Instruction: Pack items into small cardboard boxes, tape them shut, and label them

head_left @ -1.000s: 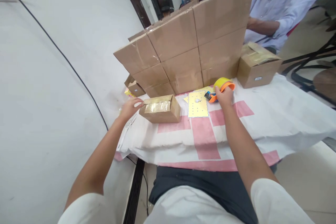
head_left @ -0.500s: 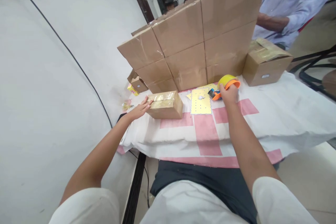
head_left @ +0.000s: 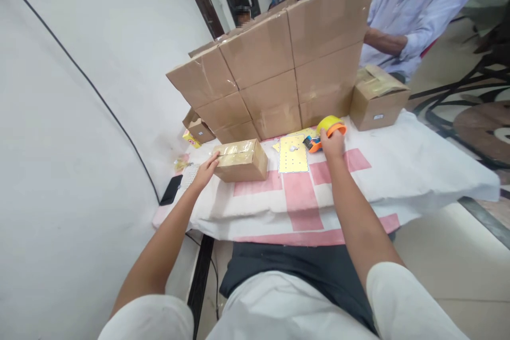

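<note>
A person in a white shirt reaches both arms over a cloth-covered table (head_left: 430, 164). The left hand (head_left: 204, 172) is partly open, fingers loosely bent and touching the left end of a small closed box (head_left: 241, 167), probably to steady it; it does not wrap around it. The box sits just right of that hand, its taped seam facing up, which seems to keep the seam in reach. The right hand (head_left: 333, 144) is closed around an orange tape dispenser (head_left: 329, 123) with a yellow roll, gripped so that the dark end points left, apparently clear of the fingers. Between the hands lies a yellow card (head_left: 294, 161). Beyond them stands a tall cardboard panel (head_left: 271, 79), perhaps a divider; a larger box (head_left: 374, 109) rests right of the right hand.
</note>
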Tool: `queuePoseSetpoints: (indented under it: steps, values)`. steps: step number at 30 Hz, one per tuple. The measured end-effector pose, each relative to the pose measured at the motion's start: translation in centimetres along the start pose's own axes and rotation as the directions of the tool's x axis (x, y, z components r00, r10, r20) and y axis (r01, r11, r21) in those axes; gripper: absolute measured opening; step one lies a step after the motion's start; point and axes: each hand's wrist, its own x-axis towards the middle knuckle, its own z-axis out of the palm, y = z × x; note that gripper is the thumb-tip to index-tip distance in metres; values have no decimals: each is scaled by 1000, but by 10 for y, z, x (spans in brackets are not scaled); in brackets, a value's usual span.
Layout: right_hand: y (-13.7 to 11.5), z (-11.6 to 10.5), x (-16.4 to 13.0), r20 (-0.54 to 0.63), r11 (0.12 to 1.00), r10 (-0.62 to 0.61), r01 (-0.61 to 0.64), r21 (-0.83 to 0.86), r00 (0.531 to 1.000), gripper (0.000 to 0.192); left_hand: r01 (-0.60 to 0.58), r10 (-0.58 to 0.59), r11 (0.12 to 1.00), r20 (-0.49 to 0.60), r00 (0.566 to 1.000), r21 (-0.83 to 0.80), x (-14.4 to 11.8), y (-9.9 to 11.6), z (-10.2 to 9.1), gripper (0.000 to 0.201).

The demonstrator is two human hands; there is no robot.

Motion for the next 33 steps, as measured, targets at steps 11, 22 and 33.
queuePoseSetpoints:
  steps: [11, 22, 33]
  values:
    - [8, 2, -2, 22, 994, -110, 110, 11, 994, 26, -274, 229, 960, -416, 880, -51, -8, -9, 33, 53]
    - [23, 2, 2, -199, 975, -109, 65, -214, 974, 28, -422, -24, 721, -628, 778, -550, -4, -14, 80, 46]
    - [-7, 6, -11, -263, 879, -302, 161, -448, 916, 22, -261, -149, 622, -439, 886, -738, -13, -17, 91, 78]
